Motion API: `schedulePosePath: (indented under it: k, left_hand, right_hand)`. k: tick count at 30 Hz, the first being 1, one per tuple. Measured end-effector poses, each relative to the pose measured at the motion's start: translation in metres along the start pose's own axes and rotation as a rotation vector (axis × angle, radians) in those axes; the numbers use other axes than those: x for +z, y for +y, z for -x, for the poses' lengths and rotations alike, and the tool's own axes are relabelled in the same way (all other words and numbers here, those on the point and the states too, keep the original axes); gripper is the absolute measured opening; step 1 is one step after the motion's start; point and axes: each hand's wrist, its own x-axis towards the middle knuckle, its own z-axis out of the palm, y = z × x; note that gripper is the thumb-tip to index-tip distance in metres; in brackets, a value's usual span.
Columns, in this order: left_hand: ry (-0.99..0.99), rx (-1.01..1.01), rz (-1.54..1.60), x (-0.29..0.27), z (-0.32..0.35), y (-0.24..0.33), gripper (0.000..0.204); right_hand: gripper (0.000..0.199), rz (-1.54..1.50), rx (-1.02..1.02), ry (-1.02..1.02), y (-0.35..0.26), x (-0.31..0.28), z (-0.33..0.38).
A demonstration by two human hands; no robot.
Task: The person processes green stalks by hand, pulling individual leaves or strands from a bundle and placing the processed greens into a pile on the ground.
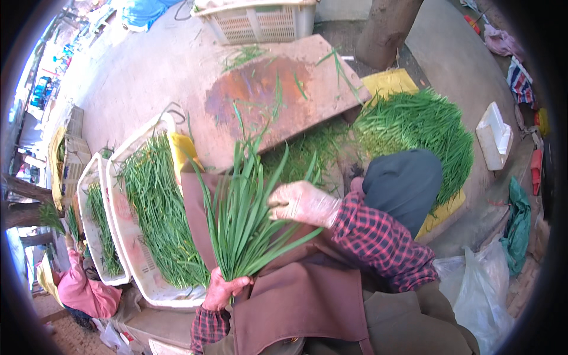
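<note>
My left hand (223,290) is closed round the lower stems of a bunch of garlic chives (242,219), whose flat green leaves fan upward over my lap. My right hand (305,204), pale as if gloved or dusty, has its fingers curled against leaves on the bunch's right side. Beneath the bunch a brown apron (302,296) covers my lap. Left of it, a white plastic crate (127,260) holds many more chives (157,207). A large heap of chives (417,133) lies on yellow sheeting (390,83) beyond my right knee.
A low board (195,127) with a rusty patch and scattered leaves lies ahead. Behind it are another crate (260,23) and a tree trunk (387,32). A narrower crate (89,228) stands left, near a person in pink (89,287). Plastic bags (479,284) and a foam box (494,136) lie right.
</note>
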Motion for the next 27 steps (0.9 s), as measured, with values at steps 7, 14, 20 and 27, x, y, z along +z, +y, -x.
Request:
schedulePosePath:
  k: [7, 14, 20, 27]
  left_hand:
    - [0.122, -0.009, -0.128, 0.005, 0.022, 0.005, 0.017]
    - [0.165, -0.069, -0.065, 0.035, 0.019, 0.027, 0.023]
    - [0.113, -0.034, -0.050, 0.052, 0.027, 0.043, 0.020]
    - [-0.011, -0.127, 0.117, 0.027, -0.008, 0.025, 0.013]
  right_hand:
    - [0.027, 0.023, -0.162, 0.114, 0.009, 0.044, -0.013]
    - [0.016, 0.231, -0.047, 0.356, 0.019, 0.036, 0.000]
    - [0.014, 0.591, -0.025, 0.607, 0.015, 0.027, 0.000]
    - [0.015, -0.081, 0.053, 0.377, 0.021, 0.003, 0.000]
